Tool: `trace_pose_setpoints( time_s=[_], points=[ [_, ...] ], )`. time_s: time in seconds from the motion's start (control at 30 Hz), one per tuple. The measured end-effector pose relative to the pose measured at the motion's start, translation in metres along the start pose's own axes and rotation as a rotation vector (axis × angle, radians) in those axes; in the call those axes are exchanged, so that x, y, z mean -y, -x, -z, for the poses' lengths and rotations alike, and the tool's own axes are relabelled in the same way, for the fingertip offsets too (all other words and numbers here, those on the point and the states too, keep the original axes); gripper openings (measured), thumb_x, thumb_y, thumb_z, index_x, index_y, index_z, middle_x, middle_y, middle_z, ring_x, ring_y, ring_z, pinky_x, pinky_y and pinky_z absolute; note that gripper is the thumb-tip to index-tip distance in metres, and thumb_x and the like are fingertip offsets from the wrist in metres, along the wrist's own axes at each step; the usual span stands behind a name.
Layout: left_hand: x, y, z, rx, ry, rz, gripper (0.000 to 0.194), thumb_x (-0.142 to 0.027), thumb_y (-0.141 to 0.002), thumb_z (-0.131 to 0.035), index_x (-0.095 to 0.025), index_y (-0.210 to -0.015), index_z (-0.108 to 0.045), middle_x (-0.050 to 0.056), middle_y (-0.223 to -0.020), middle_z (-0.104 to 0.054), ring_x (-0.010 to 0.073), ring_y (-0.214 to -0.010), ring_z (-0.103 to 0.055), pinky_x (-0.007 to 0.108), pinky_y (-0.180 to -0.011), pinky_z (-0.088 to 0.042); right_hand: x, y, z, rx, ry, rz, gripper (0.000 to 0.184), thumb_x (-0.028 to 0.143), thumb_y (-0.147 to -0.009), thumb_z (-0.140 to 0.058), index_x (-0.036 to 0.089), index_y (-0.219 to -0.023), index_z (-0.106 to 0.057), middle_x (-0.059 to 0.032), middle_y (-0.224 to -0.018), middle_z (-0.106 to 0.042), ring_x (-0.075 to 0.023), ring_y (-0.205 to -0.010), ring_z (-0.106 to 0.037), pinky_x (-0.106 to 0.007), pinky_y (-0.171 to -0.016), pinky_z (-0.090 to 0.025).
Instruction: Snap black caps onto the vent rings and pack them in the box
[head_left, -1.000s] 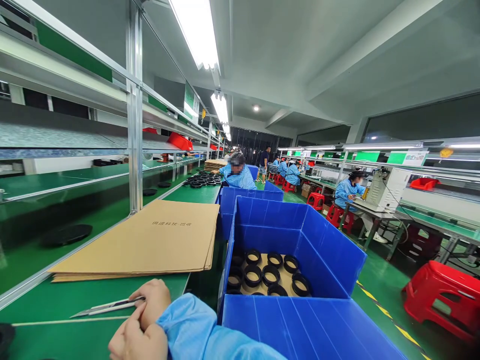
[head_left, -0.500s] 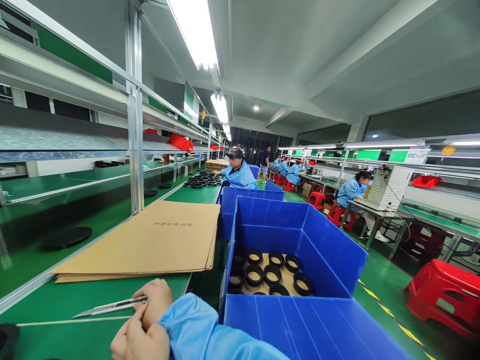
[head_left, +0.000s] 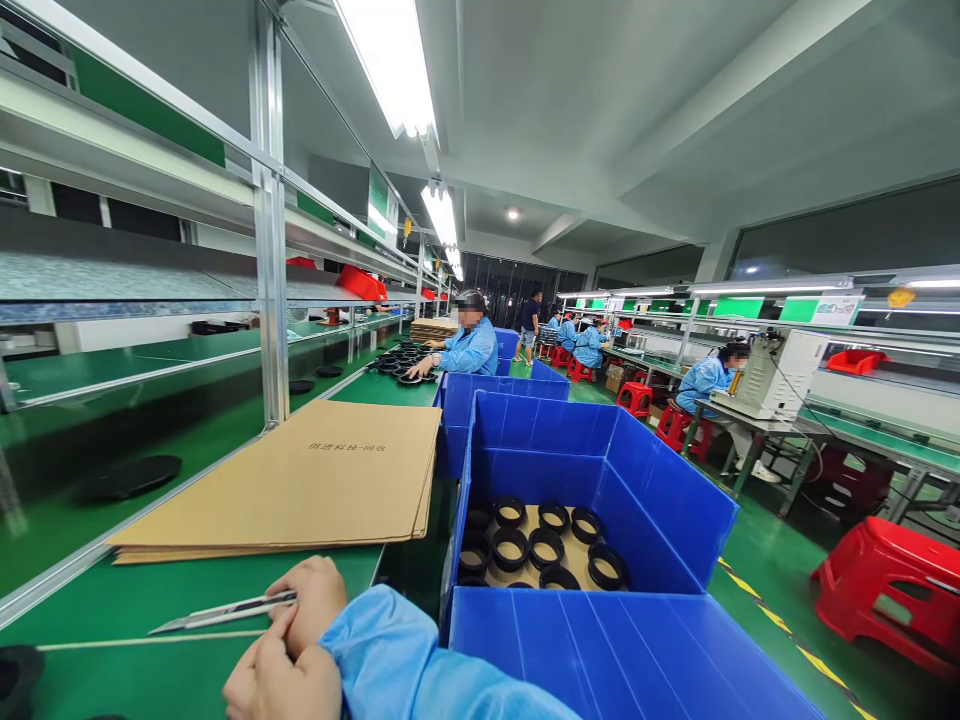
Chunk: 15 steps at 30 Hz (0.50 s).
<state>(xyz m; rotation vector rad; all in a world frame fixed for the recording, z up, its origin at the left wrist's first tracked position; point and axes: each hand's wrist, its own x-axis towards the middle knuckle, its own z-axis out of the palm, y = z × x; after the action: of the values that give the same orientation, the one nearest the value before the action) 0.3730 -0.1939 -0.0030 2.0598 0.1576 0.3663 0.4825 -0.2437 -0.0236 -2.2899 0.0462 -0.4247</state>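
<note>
My right hand (head_left: 319,595), in a light blue sleeve, is closed around the end of a slim silver utility knife (head_left: 217,612). Its blade points left, low over the green bench. Just below and in front, my left hand (head_left: 289,672) has its fingers curled together and touches my right hand. What it holds, if anything, is hidden. A pale cord-like strip (head_left: 150,641) runs across the bench beneath the knife. At the lower left edge sits a black round part (head_left: 19,675), partly cut off. Beyond my hands lies a stack of brown cardboard sheets (head_left: 300,480) with printed characters.
To my right stands a blue corrugated bin (head_left: 585,650) holding several black rings (head_left: 546,549) on cardboard. A metal upright (head_left: 270,220) rises at the bench's left. A co-worker (head_left: 469,345) handles black parts farther along. A red stool (head_left: 892,590) stands on the right.
The co-worker farther along has leaned left and now has both hands over the black parts. My hands and the knife stay almost as they were.
</note>
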Motion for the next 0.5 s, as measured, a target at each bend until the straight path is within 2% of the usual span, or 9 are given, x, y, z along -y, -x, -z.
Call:
trace_pose_setpoints(
  time_s=[0.17,0.3,0.5],
  points=[
    [0.001,0.002,0.000,-0.019,-0.003,-0.018,0.050,-0.028,-0.085,-0.035,-0.012,-0.124,-0.061,0.020,-0.123,-0.058,0.0385,-0.136,-0.041,0.056,-0.114,-0.031,0.002,-0.001,0.002,-0.007,-0.009,-0.041,0.014,0.017,-0.077,-0.076,0.026,-0.088,-0.077,0.0012,-0.081,-0.059,-0.0171,-0.081,-0.060,-0.022,-0.075,-0.053],
    [-0.003,0.003,0.003,0.004,0.007,-0.002,0.051,-0.028,-0.087,-0.033,-0.010,-0.126,-0.060,0.021,-0.130,-0.056,0.0384,-0.138,-0.039,0.056,-0.116,-0.028,0.001,0.003,0.002,0.009,-0.016,-0.064,0.019,0.018,-0.080,-0.075,0.026,-0.097,-0.077,-0.0001,-0.090,-0.061,-0.0171,-0.087,-0.061,-0.022,-0.077,-0.053],
    [-0.009,0.004,0.004,0.050,0.008,0.044,0.052,-0.028,-0.088,-0.033,-0.012,-0.131,-0.057,0.020,-0.134,-0.056,0.0396,-0.134,-0.045,0.053,-0.116,-0.029,0.007,-0.015,0.003,0.077,0.017,-0.159,0.018,0.013,-0.076,-0.077,0.025,-0.089,-0.078,-0.0006,-0.088,-0.061,-0.0177,-0.084,-0.062,-0.023,-0.077,-0.054]
  ],
)
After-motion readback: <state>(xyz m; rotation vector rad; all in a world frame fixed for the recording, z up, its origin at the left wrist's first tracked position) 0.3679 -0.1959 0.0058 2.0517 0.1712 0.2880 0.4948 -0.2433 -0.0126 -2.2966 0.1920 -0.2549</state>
